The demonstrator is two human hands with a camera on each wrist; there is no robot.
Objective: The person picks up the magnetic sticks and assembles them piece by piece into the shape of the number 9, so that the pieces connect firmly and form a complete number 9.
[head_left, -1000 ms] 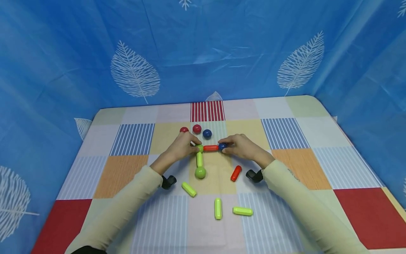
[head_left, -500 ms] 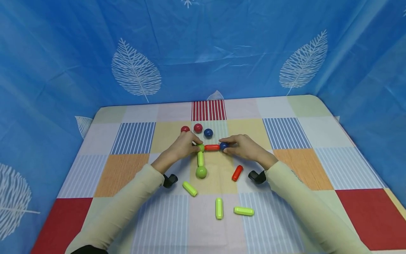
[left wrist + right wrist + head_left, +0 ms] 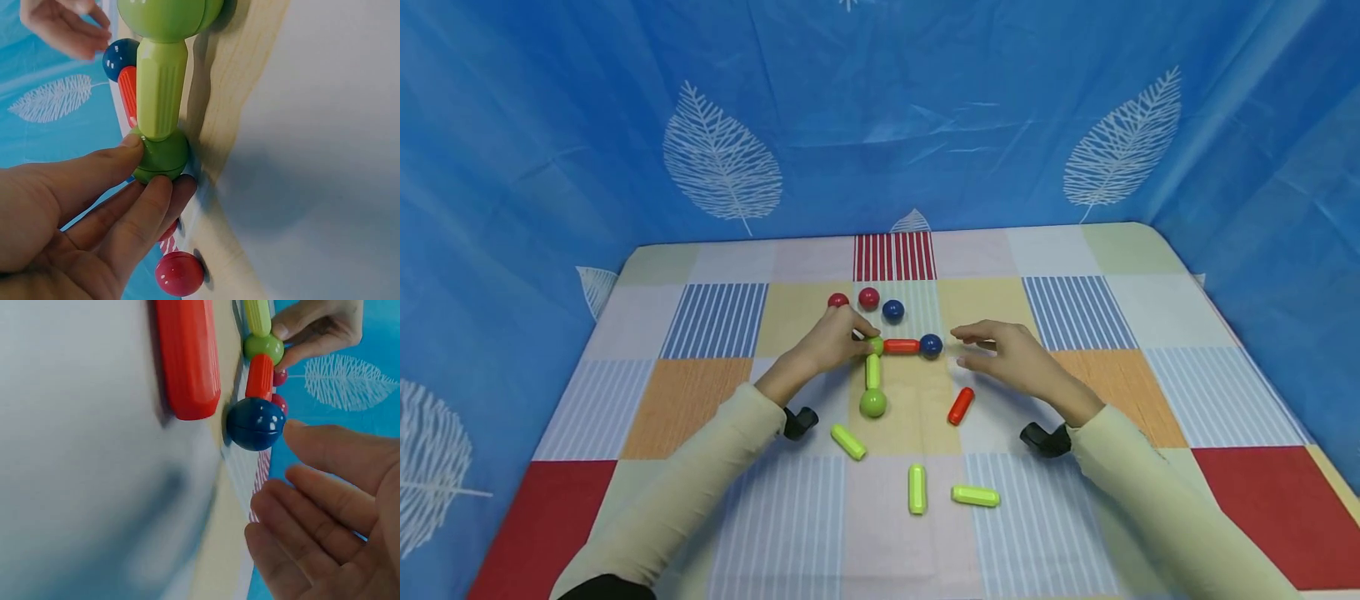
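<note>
My left hand (image 3: 835, 340) pinches a green ball (image 3: 164, 156) between thumb and fingers. From that ball a light green rod (image 3: 161, 87) runs toward me to a second green ball (image 3: 873, 403). A red rod (image 3: 901, 346) extends rightward from the pinched ball and ends at a dark blue ball (image 3: 255, 424), forming an L on the table. My right hand (image 3: 1003, 354) is just right of the blue ball, apart from it, fingers relaxed and holding nothing.
Behind the L lie two red balls (image 3: 868, 298) and another blue ball (image 3: 892, 311). A loose red rod (image 3: 961, 406) is near the right hand. Closer to me are three light green rods (image 3: 917, 489). A blue curtain (image 3: 880, 108) borders the table's far edge.
My right hand has let go of the blue ball at the red rod's end and moved right, its fingers spreading. The left hand keeps its pinch on the green ball.
</note>
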